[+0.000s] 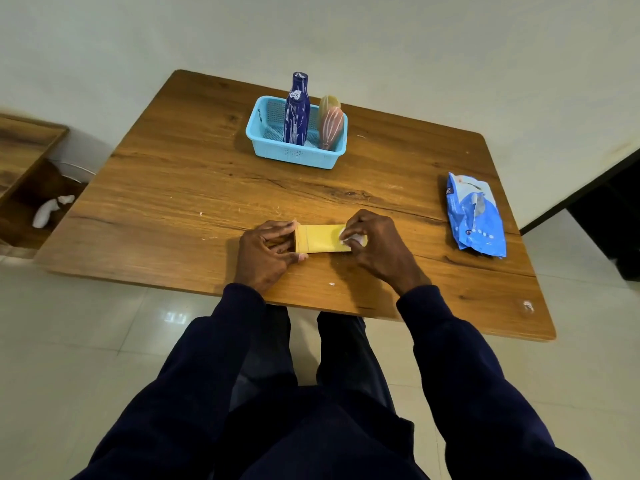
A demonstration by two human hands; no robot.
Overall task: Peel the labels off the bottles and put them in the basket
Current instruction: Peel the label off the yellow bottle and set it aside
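Near the table's (173,188) front edge, I am gripping the yellow bottle (320,238) by one end with my left hand (265,251), holding it flat against rolling, while my right hand (375,244) is pinching a white scrap (349,236), possibly label, at its other end.

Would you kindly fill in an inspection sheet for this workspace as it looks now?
Surface: wooden table, scratched, with small white flecks.
Job's things: yellow bottle lying on its side near the front edge; blue basket at the far side holds a dark blue bottle, a pink bottle and a pale bottle.
Clutter: blue packet at the right.
Hands: left hand grips the yellow bottle's end; right hand pinches a white wad against it.
Cables: nothing seen.
Surroundings: wooden shelf to the left, tiled floor.
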